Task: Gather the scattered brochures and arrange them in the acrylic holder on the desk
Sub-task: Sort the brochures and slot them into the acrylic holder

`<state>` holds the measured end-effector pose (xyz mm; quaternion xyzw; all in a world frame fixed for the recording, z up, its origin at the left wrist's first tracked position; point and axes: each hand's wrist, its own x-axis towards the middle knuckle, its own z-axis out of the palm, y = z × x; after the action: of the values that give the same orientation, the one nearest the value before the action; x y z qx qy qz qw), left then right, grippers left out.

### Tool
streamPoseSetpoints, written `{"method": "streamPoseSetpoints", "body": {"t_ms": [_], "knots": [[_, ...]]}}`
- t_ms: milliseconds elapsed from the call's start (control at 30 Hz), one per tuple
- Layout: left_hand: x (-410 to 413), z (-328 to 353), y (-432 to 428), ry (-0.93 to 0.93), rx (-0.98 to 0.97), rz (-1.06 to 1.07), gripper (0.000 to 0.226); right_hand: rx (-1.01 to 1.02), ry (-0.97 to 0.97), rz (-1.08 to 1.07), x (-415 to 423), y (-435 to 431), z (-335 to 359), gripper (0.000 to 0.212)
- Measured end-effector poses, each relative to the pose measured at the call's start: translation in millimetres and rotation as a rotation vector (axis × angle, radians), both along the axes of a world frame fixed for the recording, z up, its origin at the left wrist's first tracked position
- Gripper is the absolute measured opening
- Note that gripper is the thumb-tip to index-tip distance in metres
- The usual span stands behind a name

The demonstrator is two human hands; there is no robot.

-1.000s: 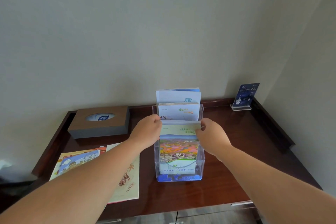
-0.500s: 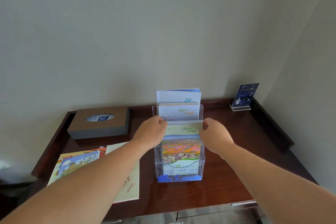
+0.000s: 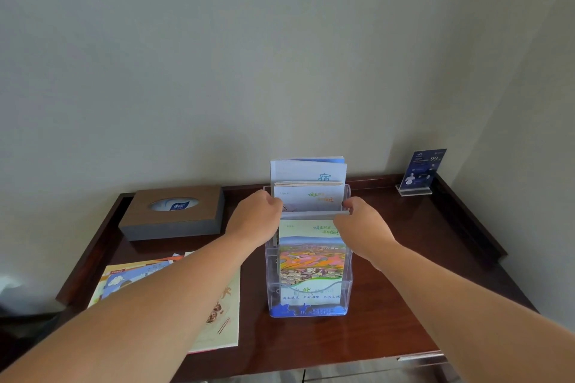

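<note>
At the far left of my feed a brown tissue box (image 3: 174, 211) sat at the back of the table (image 3: 373, 326). In front of it a blue-covered brochure (image 3: 124, 281) and a cream brochure (image 3: 225, 317) lay flat, side by side, both partly hidden under the left forearm. The left grip (image 3: 253, 221) was curled onto the top left corner of the front brochure (image 3: 311, 258), pinching it. That brochure stood upright in the front pocket of the acrylic holder (image 3: 271, 283), its lower part behind the clear front wall. Behind it, a middle brochure (image 3: 308, 197) and a taller rear brochure (image 3: 308, 169) stood in the pockets further back. The right grip (image 3: 361, 224) pinched the front brochure's top right corner in the same way. In the back right corner, well apart from the holder, stood a small blue sign stand (image 3: 423, 169).
</note>
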<state>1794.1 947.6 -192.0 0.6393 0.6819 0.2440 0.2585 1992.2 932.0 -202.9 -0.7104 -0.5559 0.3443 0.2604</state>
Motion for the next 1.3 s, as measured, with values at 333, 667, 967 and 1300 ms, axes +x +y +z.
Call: {"method": "streamPoseSetpoints", "body": {"t_ms": [333,667,967,1300], "knots": [[-34,8,4,0.012,0.040,0.093,0.033,0.527,-0.116,-0.122,-16,-10,31,0.035],[-111,-23,-15,0.055,-0.044,0.171,0.032,0.359,-0.113,0.446,-157,-31,23,0.039],[-190,-97,-65,0.158,-0.239,0.211,0.029,-0.146,-0.283,0.557,-204,-38,-76,0.049],[-198,-142,-73,0.097,-0.338,0.034,0.029,-0.330,-0.347,0.513,-219,-42,-120,0.050]]}}
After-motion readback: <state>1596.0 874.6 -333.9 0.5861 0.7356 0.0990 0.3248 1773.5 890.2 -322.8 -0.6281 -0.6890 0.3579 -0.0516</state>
